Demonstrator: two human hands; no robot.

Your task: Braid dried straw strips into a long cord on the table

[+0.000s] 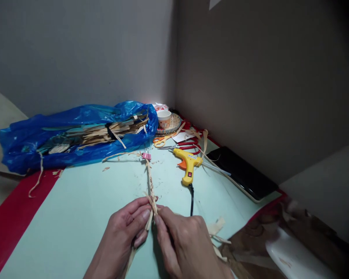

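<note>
A braid of pale dried plant strips (150,180) runs from a pink binder clip (147,155) on the table down to my hands. At its lower end, my left hand (125,223) pinches the strips between thumb and fingers. My right hand (182,236) grips the same end from the other side, thumb and forefinger closed on it. Loose strip ends hang below my left fingers, and more stick out past my right hand. My palms hide part of the strips.
Right of the braid lies a yellow glue gun (189,164) with a black cord. Behind it are red-handled scissors (189,145) and orange-handled scissors (159,141). A blue plastic bag (20,145) of dried strips, a paper cup (164,120) and a black tablet-like device (244,172) surround the pale green tabletop (84,205).
</note>
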